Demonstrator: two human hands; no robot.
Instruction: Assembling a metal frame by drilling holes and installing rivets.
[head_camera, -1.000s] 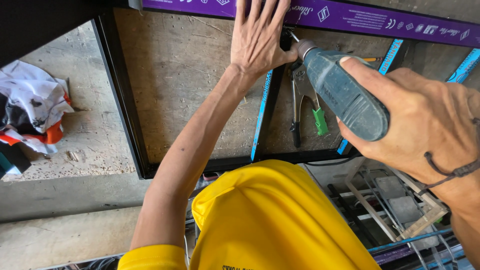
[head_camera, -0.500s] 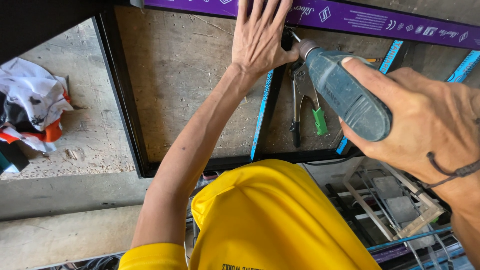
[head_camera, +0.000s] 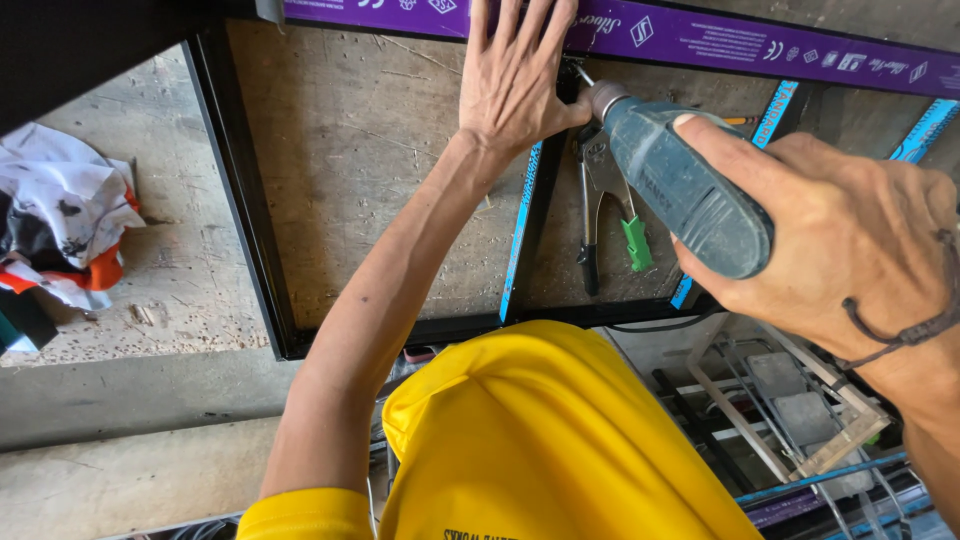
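My right hand (head_camera: 850, 240) grips a blue-grey power drill (head_camera: 675, 180), with the index finger lying along its body. The drill's tip meets the joint where a black upright bar (head_camera: 535, 215) meets a purple-wrapped rail (head_camera: 700, 38). My left hand (head_camera: 515, 75) presses flat, fingers spread, on that joint and on the rail, just left of the drill tip. Below the drill, pliers (head_camera: 600, 210) with one green and one black handle lie on the worn wooden board (head_camera: 370, 150).
A black metal frame (head_camera: 245, 200) edges the board. A pile of white, orange and black cloth (head_camera: 55, 230) lies on the concrete at left. Metal offcuts and frames (head_camera: 790, 410) sit at lower right. My yellow shirt (head_camera: 540, 440) fills the bottom.
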